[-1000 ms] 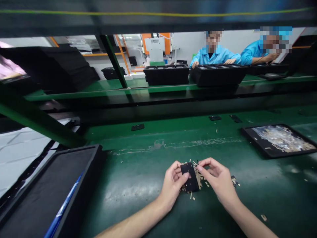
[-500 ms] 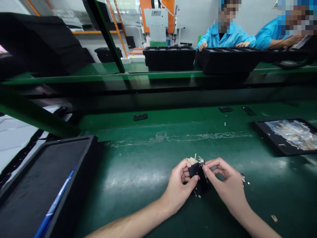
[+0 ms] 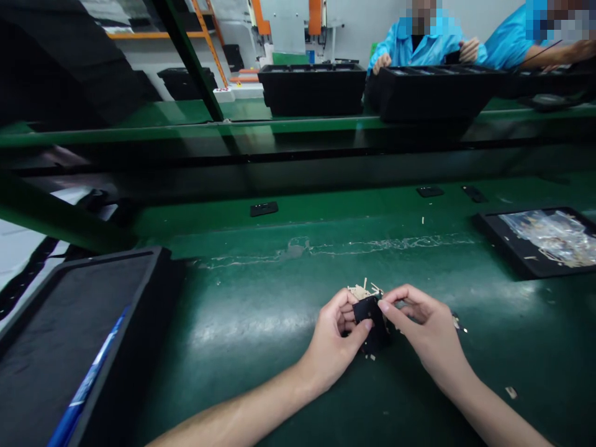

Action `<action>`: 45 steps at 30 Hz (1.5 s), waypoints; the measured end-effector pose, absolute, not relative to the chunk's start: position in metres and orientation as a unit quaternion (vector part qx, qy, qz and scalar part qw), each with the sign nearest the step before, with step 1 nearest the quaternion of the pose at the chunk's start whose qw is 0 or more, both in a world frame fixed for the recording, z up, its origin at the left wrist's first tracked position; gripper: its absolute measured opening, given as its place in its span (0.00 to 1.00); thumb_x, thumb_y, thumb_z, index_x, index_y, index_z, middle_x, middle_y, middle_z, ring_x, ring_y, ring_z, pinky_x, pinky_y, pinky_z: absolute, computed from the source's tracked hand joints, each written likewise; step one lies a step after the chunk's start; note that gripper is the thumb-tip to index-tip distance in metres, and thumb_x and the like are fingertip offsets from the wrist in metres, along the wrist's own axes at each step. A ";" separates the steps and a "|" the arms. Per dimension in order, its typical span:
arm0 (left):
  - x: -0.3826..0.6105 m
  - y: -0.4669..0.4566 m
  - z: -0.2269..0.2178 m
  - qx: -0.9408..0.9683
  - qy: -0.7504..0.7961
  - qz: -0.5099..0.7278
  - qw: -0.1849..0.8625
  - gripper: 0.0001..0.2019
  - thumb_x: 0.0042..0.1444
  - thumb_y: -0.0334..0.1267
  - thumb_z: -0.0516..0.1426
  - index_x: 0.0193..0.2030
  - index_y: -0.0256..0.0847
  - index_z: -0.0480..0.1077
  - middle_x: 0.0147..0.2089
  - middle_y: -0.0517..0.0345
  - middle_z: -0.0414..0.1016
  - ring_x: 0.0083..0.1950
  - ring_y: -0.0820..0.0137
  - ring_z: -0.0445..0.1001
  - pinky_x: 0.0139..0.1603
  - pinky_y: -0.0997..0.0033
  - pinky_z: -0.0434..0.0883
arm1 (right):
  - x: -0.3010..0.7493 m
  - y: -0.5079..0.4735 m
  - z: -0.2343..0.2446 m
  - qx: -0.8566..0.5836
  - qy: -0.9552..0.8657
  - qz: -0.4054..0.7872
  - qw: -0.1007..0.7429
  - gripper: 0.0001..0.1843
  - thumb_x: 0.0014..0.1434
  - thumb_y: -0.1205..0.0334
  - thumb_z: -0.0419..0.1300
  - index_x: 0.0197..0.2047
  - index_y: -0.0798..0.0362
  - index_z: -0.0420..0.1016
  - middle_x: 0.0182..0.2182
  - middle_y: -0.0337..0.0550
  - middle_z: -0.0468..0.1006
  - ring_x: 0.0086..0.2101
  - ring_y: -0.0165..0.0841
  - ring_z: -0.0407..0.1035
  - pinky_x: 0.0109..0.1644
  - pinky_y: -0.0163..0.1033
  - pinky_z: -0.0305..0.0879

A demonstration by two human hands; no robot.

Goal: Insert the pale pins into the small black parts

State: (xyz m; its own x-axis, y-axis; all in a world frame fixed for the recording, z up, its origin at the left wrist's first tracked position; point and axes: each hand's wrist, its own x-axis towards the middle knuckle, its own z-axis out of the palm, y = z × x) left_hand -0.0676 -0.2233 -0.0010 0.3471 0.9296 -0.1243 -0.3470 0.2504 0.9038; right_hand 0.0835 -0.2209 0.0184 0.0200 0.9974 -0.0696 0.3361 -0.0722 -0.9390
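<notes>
My left hand (image 3: 338, 341) and my right hand (image 3: 426, 332) meet low over the green bench top (image 3: 261, 298) and pinch a small black flat part (image 3: 370, 316) between their fingertips. The left thumb presses on the part's lower edge; the right forefinger and thumb close on its upper right corner. A little heap of pale tan scraps (image 3: 362, 290) lies just behind the part, and a few more scraps are scattered under and to the right of the hands.
A black tray (image 3: 88, 323) with a blue pen (image 3: 81, 394) sits at the near left. Another black tray (image 3: 512, 248) at the right holds clear film scraps. Small black parts (image 3: 264, 208) lie farther back. Beyond a green rail, two people in blue coats work at black bins (image 3: 311, 87).
The view has tilted down and shifted, so the bench and hands sit higher in frame. The black part has turned from flat toward edge-on between my fingers; both hands keep hold of it.
</notes>
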 end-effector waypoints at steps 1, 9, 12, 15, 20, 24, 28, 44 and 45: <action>-0.068 -0.223 -0.002 0.413 0.349 0.452 0.709 0.09 0.53 0.31 0.56 0.31 0.38 0.57 0.29 0.62 0.66 0.31 0.78 0.66 0.32 0.79 0.62 | 0.084 -0.220 0.018 -0.594 -0.551 0.434 0.394 0.09 0.55 0.58 0.60 0.27 0.53 0.70 0.22 0.35 0.69 0.19 0.23 0.61 0.24 0.28 0.59; -0.068 -0.223 -0.002 0.417 0.351 0.450 0.708 0.08 0.53 0.29 0.56 0.31 0.37 0.57 0.29 0.63 0.66 0.30 0.78 0.66 0.31 0.79 0.62 | 0.085 -0.221 0.017 -0.581 -0.532 0.463 0.407 0.09 0.54 0.59 0.61 0.27 0.53 0.69 0.21 0.34 0.68 0.20 0.23 0.61 0.23 0.27 0.59; -0.068 -0.223 0.000 0.420 0.358 0.443 0.707 0.08 0.53 0.29 0.56 0.31 0.37 0.57 0.29 0.63 0.66 0.30 0.78 0.65 0.31 0.79 0.61 | 0.085 -0.220 0.017 -0.582 -0.530 0.464 0.406 0.09 0.54 0.59 0.62 0.27 0.53 0.70 0.20 0.34 0.68 0.20 0.23 0.61 0.23 0.27 0.60; -0.069 -0.223 0.001 0.418 0.360 0.441 0.708 0.09 0.53 0.29 0.56 0.30 0.37 0.57 0.28 0.63 0.65 0.30 0.78 0.65 0.31 0.79 0.60 | 0.085 -0.219 0.016 -0.582 -0.528 0.464 0.408 0.08 0.54 0.59 0.62 0.27 0.53 0.70 0.20 0.34 0.68 0.19 0.23 0.62 0.22 0.27 0.60; -0.070 -0.223 -0.001 0.417 0.363 0.438 0.709 0.09 0.53 0.30 0.56 0.30 0.37 0.57 0.28 0.63 0.65 0.29 0.79 0.64 0.30 0.79 0.60 | 0.085 -0.218 0.018 -0.586 -0.533 0.457 0.405 0.08 0.53 0.60 0.62 0.27 0.53 0.71 0.20 0.35 0.69 0.19 0.24 0.63 0.22 0.28 0.61; -0.070 -0.223 -0.001 0.421 0.364 0.435 0.707 0.09 0.52 0.30 0.56 0.31 0.38 0.57 0.28 0.63 0.65 0.29 0.78 0.64 0.30 0.78 0.60 | 0.084 -0.217 0.021 -0.586 -0.538 0.451 0.404 0.08 0.52 0.59 0.62 0.26 0.53 0.70 0.20 0.35 0.69 0.19 0.25 0.62 0.22 0.28 0.61; -0.070 -0.223 0.000 0.422 0.371 0.429 0.707 0.10 0.52 0.31 0.57 0.30 0.38 0.56 0.28 0.63 0.64 0.29 0.77 0.64 0.29 0.78 0.60 | 0.084 -0.218 0.019 -0.588 -0.538 0.452 0.401 0.08 0.53 0.59 0.62 0.27 0.53 0.70 0.20 0.35 0.69 0.19 0.25 0.63 0.22 0.28 0.61; -0.071 -0.221 0.000 0.418 0.355 0.419 0.724 0.11 0.52 0.34 0.57 0.29 0.39 0.56 0.26 0.63 0.63 0.26 0.78 0.64 0.26 0.79 0.63 | 0.084 -0.217 0.025 -0.606 -0.534 0.444 0.388 0.10 0.50 0.57 0.63 0.25 0.53 0.71 0.20 0.37 0.69 0.20 0.26 0.61 0.21 0.30 0.58; -0.071 -0.221 -0.001 0.415 0.354 0.419 0.726 0.11 0.52 0.34 0.57 0.29 0.39 0.56 0.26 0.63 0.63 0.26 0.77 0.64 0.25 0.79 0.63 | 0.084 -0.216 0.025 -0.605 -0.533 0.445 0.389 0.10 0.50 0.57 0.63 0.25 0.53 0.71 0.20 0.37 0.69 0.20 0.26 0.61 0.21 0.30 0.58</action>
